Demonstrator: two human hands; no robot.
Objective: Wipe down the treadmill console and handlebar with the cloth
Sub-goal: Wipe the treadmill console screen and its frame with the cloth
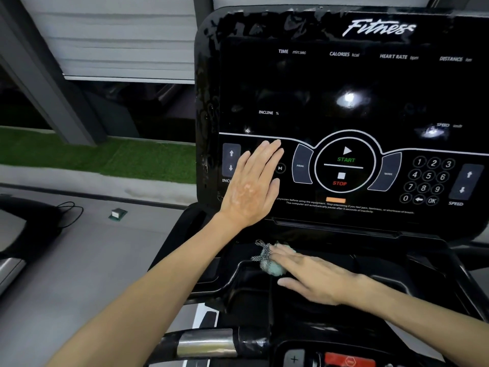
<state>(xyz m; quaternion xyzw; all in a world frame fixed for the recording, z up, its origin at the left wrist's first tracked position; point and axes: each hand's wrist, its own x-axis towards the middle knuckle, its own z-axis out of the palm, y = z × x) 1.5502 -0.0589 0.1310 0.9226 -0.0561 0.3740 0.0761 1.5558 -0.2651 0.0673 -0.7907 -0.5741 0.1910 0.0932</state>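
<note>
The black treadmill console [344, 102] fills the upper right, with wet streaks along its left edge and top. My left hand [251, 186] lies flat with straight fingers against the lower left of the panel, partly covering the incline buttons. My right hand [315, 276] presses with straight fingers on a crumpled pale green cloth [272, 263] with a checked edge. The cloth lies on the black tray [251, 287] below the panel. The handlebar [206, 343], with a metal grip sensor, runs along the bottom.
A red stop button [349, 360] sits at the bottom centre. Left of the treadmill is grey floor with a small box [117, 213] and a black cable [70, 213]. Another machine's edge [16, 234] is at far left. A green turf strip [92, 157] lies beyond.
</note>
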